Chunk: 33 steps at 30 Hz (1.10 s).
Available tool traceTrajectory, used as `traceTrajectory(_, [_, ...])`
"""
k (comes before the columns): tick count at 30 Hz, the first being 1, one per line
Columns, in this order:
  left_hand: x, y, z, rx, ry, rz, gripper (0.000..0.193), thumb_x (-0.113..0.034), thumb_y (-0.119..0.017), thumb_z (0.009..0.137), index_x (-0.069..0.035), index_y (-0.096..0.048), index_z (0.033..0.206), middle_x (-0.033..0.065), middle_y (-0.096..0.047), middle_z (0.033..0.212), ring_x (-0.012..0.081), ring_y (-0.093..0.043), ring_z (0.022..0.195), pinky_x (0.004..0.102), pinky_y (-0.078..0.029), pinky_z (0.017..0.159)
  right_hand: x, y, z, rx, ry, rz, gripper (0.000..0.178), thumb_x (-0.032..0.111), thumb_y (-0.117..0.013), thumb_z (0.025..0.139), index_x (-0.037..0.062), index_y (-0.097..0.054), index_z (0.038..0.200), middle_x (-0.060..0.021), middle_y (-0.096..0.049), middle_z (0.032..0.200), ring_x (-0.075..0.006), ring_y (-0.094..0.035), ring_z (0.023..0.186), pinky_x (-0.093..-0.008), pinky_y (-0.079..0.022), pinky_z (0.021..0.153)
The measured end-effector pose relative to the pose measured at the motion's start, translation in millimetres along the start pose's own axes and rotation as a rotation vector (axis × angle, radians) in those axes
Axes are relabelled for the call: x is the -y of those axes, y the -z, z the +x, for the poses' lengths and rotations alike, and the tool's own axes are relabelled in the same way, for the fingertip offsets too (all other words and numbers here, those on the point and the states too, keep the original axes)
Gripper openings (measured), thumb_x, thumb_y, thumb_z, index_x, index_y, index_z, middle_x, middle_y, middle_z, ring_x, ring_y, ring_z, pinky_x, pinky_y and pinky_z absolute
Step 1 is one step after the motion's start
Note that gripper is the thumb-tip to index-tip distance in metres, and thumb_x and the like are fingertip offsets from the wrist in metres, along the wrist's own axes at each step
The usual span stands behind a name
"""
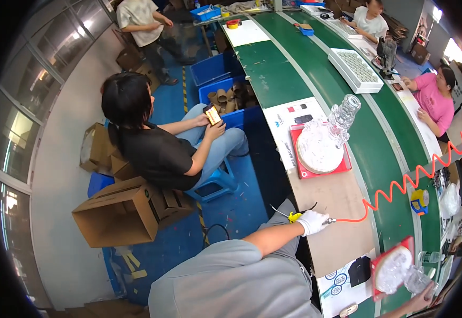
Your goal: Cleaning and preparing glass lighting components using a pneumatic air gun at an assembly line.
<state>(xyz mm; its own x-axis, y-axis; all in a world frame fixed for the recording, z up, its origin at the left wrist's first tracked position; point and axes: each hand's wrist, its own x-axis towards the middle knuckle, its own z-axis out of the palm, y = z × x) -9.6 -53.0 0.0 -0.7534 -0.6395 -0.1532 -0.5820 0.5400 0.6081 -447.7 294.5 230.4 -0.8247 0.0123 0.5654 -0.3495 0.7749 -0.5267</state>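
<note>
My left hand (314,222), in a white glove, is closed around an air blow gun (328,220) at the end of a red coiled hose (395,186). At the lower right, my bare right hand (425,297) grips the narrow end of a clear vessel (415,279), somewhat blurred. That vessel's broad round end lies against a red square board (378,278). Farther along the bench, a similar clear vessel with a ribbed neck (342,112) stands on another red board (324,173).
Beneath my left hand lies brown cardboard (342,244). A green conveyor (316,69) carries a white tray of small round parts (355,71). A seated co-worker (151,143) holds a phone (212,114) beside a blue bin of cardboard tubes (225,85). An open carton (117,214) stands behind.
</note>
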Motion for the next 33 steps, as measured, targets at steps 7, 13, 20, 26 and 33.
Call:
traceTrajectory(7, [29.6, 12.2, -25.7, -0.077, 0.136, -0.169, 0.020, -0.028, -0.052, 0.086, -0.010, -0.053, 0.095, 0.0183, -0.065, 0.079, 0.0394, -0.064, 0.074, 0.0513, -0.049, 0.066, 163.3, -49.0, -169.1, 0.141, 0.133, 0.485, 0.040, 0.031, -0.077, 0.079, -0.0028, -0.057, 0.086, -0.0103, -0.060, 0.086, -0.0182, -0.055, 0.077, -0.0306, -0.045, 0.070])
traceTrajectory(13, [61.0, 17.0, -71.3, -0.115, 0.198, -0.163, 0.023, -0.031, -0.051, 0.088, -0.011, -0.053, 0.098, 0.0205, -0.064, 0.080, 0.0406, -0.063, 0.074, 0.0514, -0.048, 0.065, 232.0, -50.9, -258.1, 0.230, 0.273, 0.545, 0.042, 0.027, -0.074, 0.082, -0.0021, -0.055, 0.105, -0.0101, -0.057, 0.099, -0.0205, -0.052, 0.095, -0.0325, -0.039, 0.091])
traceTrajectory(20, [60.6, 21.1, -70.1, -0.007, 0.200, -0.141, 0.025, -0.031, -0.051, 0.088, -0.009, -0.052, 0.097, 0.0200, -0.065, 0.080, 0.0401, -0.063, 0.075, 0.0523, -0.048, 0.066, 71.6, -74.9, -312.8, 0.633, -0.007, 0.402, 0.059, 0.036, -0.056, 0.094, -0.0058, -0.037, 0.132, -0.0166, -0.047, 0.125, -0.0240, -0.052, 0.103, -0.0341, -0.042, 0.091])
traceTrajectory(26, [59.9, 22.6, -57.7, 0.012, 0.258, -0.195, 0.028, -0.034, -0.053, 0.087, -0.008, -0.054, 0.095, 0.0217, -0.064, 0.080, 0.0411, -0.063, 0.077, 0.0521, -0.047, 0.067, -6.4, -64.5, -397.9, 1.041, -0.345, 0.311, 0.042, 0.034, -0.052, 0.096, -0.0056, -0.055, 0.108, -0.0074, -0.058, 0.078, -0.0197, -0.052, 0.067, -0.0310, -0.044, 0.063])
traceTrajectory(33, [65.0, 13.7, -56.4, 0.009, 0.258, -0.176, 0.028, -0.034, -0.052, 0.087, -0.008, -0.053, 0.096, 0.0220, -0.064, 0.081, 0.0413, -0.063, 0.078, 0.0523, -0.047, 0.067, 1.1, -76.9, -396.8, 0.972, -0.536, 0.442, 0.045, 0.044, -0.043, 0.098, 0.0033, -0.051, 0.081, -0.0031, -0.052, 0.064, -0.0087, -0.046, 0.046, -0.0218, -0.036, 0.041])
